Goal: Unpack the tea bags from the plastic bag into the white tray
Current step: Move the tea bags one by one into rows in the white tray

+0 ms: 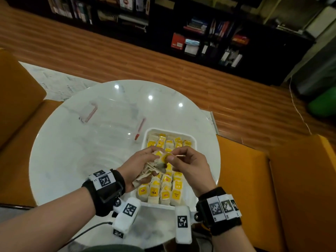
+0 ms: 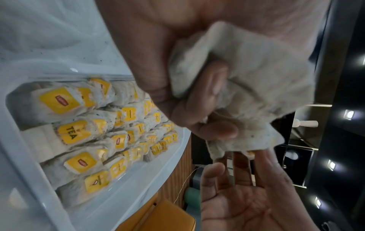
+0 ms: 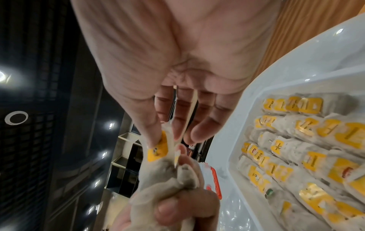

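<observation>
A white tray (image 1: 146, 142) on the round marble table holds rows of tea bags (image 1: 164, 186) with yellow tags. Just above the tray, my left hand (image 1: 143, 160) grips a crumpled bundle of tea bags (image 1: 148, 172). My right hand (image 1: 183, 162) pinches the yellow tag (image 1: 164, 157) of one bag at the top of that bundle. The left wrist view shows the fingers (image 2: 207, 100) curled round the bundle (image 2: 256, 75). In the right wrist view the thumb (image 3: 146, 125) presses on the tag (image 3: 158, 150). The clear plastic bag (image 1: 116, 120) with red zip strips lies flat behind the tray.
The table (image 1: 72, 160) is white and glossy. Orange chairs (image 1: 254, 179) stand close on the left and right. Dark bookshelves (image 1: 200, 33) line the far wall across a wooden floor. A black cable (image 1: 91, 228) runs along the table's near edge.
</observation>
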The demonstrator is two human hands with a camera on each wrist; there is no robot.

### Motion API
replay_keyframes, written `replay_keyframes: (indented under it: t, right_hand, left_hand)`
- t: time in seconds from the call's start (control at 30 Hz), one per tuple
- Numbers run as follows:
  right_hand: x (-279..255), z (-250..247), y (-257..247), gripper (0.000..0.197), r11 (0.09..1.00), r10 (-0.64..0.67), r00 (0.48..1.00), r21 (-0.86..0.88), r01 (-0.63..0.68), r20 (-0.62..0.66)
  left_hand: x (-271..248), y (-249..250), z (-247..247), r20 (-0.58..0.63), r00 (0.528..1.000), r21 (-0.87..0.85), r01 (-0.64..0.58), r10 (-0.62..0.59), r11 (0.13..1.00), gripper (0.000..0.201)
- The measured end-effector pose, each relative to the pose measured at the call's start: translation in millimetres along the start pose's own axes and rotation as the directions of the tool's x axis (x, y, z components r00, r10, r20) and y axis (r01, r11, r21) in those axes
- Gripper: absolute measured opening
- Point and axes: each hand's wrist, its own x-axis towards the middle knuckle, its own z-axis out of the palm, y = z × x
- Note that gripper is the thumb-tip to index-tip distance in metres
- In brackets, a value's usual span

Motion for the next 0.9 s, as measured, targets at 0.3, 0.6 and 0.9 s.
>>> replay_keyframes:
  t: [0.3, 0.6, 0.9]
  right_hand:
    - [-9.4, -12.3, -11.1, 0.013, 0.997, -0.063, 0.985, 0.030, 0.069, -0.163]
    - [-8.5, -30.9, -18.4, 0.008, 0.977, -0.041, 0.995, -0.213, 0.021, -0.091]
    - [47.7, -74.0, 13.3, 0.007, 0.662, -0.016, 0.997, -0.748, -0.046, -0.076]
  left_hand:
    - [1.8, -1.1, 13.3, 0.127, 0.990, -0.070, 0.075, -0.066, 0.995, 0.033]
    - [6.3, -3.4, 9.5, 0.101, 0.994, 0.033, 0.044, -0.047, 0.998, 0.023]
    - [10.2, 2.8, -14.1, -0.098, 0.995, 0.044, 0.009, -0.005, 0.999, 0.032]
